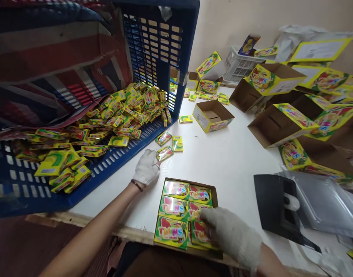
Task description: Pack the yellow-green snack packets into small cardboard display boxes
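Note:
My left hand (147, 167), in a white glove with bare fingertips, reaches to a small yellow-green candy pack (165, 153) on the table. Its fingers and thumb close at the pack's near left edge. In front of me stands an open display box (218, 200) with two columns of "Twins" candy packs (173, 207) inside, watermelon pictures upward. My gloved right hand (234, 232) is over the box's right side, its fingers curled on a slightly tilted candy pack (199, 232) in the near right corner. The hand partly covers that pack.
A blue plastic crate (176, 46) lies tipped on its side at left, with many loose packs spilling to its edge. An open box (213, 115) stands behind. Empty boxes (283, 123) pile up at right, beside a black tape dispenser (276, 207) and a white basket (240, 63).

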`<state>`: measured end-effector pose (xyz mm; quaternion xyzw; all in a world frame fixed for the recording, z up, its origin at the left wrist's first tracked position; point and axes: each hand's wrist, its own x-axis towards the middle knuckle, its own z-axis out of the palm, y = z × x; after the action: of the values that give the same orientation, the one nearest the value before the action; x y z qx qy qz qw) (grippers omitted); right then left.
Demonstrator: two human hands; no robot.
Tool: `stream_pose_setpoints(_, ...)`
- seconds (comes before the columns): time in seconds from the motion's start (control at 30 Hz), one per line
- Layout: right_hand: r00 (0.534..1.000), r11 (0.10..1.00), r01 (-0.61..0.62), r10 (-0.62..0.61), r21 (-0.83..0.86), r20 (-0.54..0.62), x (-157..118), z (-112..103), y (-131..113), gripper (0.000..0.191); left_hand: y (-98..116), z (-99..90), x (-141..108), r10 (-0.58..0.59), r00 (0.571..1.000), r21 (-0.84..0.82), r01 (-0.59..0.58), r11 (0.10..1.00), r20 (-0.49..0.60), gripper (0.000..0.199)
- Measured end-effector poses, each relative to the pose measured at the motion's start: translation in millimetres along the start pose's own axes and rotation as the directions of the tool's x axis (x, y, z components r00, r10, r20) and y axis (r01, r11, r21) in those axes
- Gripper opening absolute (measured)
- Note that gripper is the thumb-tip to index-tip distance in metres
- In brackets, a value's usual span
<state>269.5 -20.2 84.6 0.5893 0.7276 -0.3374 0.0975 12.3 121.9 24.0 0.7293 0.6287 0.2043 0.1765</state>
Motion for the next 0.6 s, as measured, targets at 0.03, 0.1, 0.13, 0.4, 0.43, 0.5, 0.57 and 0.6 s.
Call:
stream_pose_setpoints(0.03, 1.0, 0.999, 0.005, -0.005, -0.034, 0.01, 2.4, 7.1, -2.9, 0.016, -3.1, 5.0, 12.3, -0.019, 1.0, 0.044, 0.018, 0.999, 0.009, 0.023)
stream_pose_setpoints(0.1, 0.999, 0.998, 0.031, -0.03, -0.047, 0.012, 6.9, 17.0, -8.6, 0.015, -5.1, 15.7, 31.4, -0.04, 0.999, 0.064, 0.038, 0.997, 0.029, 0.031)
stream_pose_setpoints(0.13, 0.999, 0.998, 0.041, -0.04, -0.042, 0.005, 7.8, 19.4, -10.7, 0.015, -4.8, 20.7, 37.5, -0.047, 0.998, 0.066, 0.044, 0.997, 0.041, 0.035)
stream_pose_setpoints(0.4, 0.988, 0.96, -0.019, -0.024, -0.279, -0.151, -8.0, 30.0, -14.6, 0.013, 3.9, 19.8, 12.4, -0.085, 0.995, -0.268, 0.093, 0.959, 0.042, 0.049)
stream_pose_setpoints(0.43, 0.991, 0.955, 0.003, -0.042, -0.296, -0.123, -8.7, 32.8, -14.3, 0.012, 7.7, 16.8, 2.9, -0.073, 0.997, -0.401, 0.078, 0.913, 0.028, 0.054)
stream_pose_setpoints(0.5, 0.996, 0.953, 0.04, -0.063, -0.301, -0.067, -8.5, 35.4, -12.5, 0.013, 19.3, 11.7, -18.3, -0.043, 0.998, -0.62, 0.056, 0.782, 0.036, 0.064)
stream_pose_setpoints(0.57, 0.997, 0.977, 0.04, -0.052, -0.211, -0.051, -6.5, 32.2, -9.2, 0.014, 35.3, 8.8, -40.9, -0.006, 0.997, -0.721, 0.061, 0.691, 0.079, 0.068)
stream_pose_setpoints(0.6, 0.996, 0.994, 0.02, -0.029, -0.108, -0.085, -4.8, 28.8, -7.6, 0.014, 44.4, 8.4, -52.3, 0.011, 0.996, -0.736, 0.059, 0.675, 0.089, 0.069)
